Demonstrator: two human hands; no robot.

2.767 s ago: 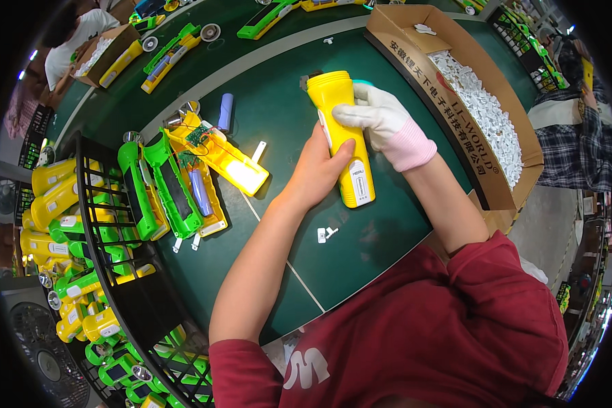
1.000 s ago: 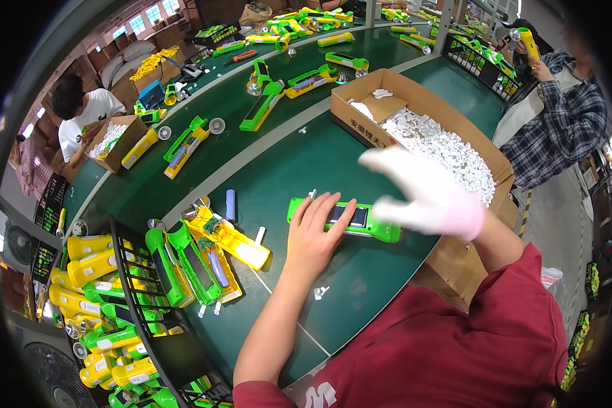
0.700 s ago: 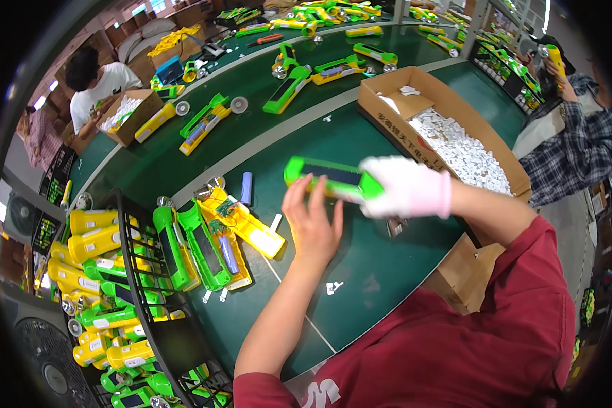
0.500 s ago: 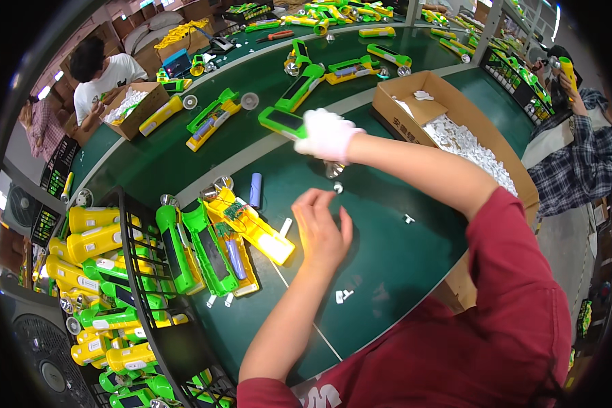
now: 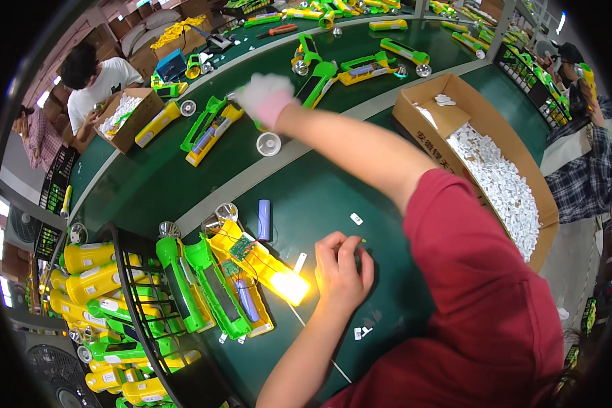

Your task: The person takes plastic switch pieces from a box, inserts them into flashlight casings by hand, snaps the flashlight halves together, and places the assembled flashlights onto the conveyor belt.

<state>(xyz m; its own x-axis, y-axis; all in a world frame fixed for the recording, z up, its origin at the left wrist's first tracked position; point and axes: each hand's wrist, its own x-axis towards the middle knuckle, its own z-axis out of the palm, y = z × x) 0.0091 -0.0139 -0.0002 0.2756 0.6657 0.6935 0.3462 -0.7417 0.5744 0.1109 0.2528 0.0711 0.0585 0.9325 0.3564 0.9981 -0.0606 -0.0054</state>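
Observation:
My bare left hand (image 5: 345,275) rests on the green table with its fingers curled in. A tiny yellow-green bit shows at a fingertip; what the fingers hold, if anything, is hidden. My right hand (image 5: 265,100), in a white glove, reaches over the far strip and is smeared by motion. Below its wrist lies a round reflector (image 5: 268,144), with a green edge partly covered by the hand. An opened flashlight (image 5: 214,132) lies just left of the glove. Beside my left hand, a yellow flashlight half (image 5: 258,258) with circuit board and wires glows at one end.
Left of it are green flashlight shells (image 5: 214,285), a purple battery cell (image 5: 264,219) and a black basket (image 5: 149,306) full of flashlights. At right stands a cardboard box (image 5: 547,231) of small white parts. White pieces (image 5: 362,333) lie near me. Other people work beyond.
My right hand has moved left, and the green flashlight it held is now mostly hidden. The yellow half's end glows brighter. My left hand stays curled on the table; the whole view has shifted.

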